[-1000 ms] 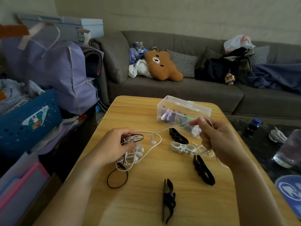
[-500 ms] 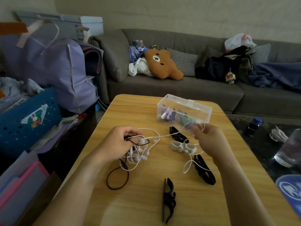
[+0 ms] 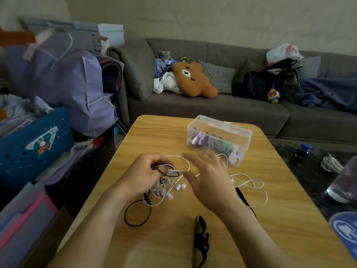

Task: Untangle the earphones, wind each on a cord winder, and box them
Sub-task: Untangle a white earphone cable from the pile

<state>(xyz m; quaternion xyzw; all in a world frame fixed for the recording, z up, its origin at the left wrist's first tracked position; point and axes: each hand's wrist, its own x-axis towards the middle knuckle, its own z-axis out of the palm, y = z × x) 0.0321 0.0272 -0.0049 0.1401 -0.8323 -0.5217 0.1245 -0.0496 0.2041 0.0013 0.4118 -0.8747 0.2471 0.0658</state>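
Observation:
A tangle of white and black earphones [image 3: 166,187] lies on the wooden table [image 3: 270,219]. My left hand [image 3: 144,174] grips the tangle's top, fingers curled round the cords. My right hand [image 3: 209,179] hovers just right of it, blurred, fingers spread and holding nothing. A loose white cord [image 3: 251,185] trails to the right on the table. A black cord winder [image 3: 201,240] lies near the front edge; another black winder [image 3: 243,198] is partly hidden by my right forearm. The clear plastic box [image 3: 219,140] stands behind, with wound earphones inside.
A grey sofa [image 3: 212,111] with a bear cushion [image 3: 193,79] runs behind the table. Bags and a blue basket [image 3: 32,144] crowd the left. On the dark surface to the right stand a glass [image 3: 345,180], a small bottle [image 3: 301,153] and a coiled white cable [image 3: 331,164].
My right hand let go of the white cord, which dropped to the table, and moved left towards the tangle with fingers spread. The left hand stayed on the tangle.

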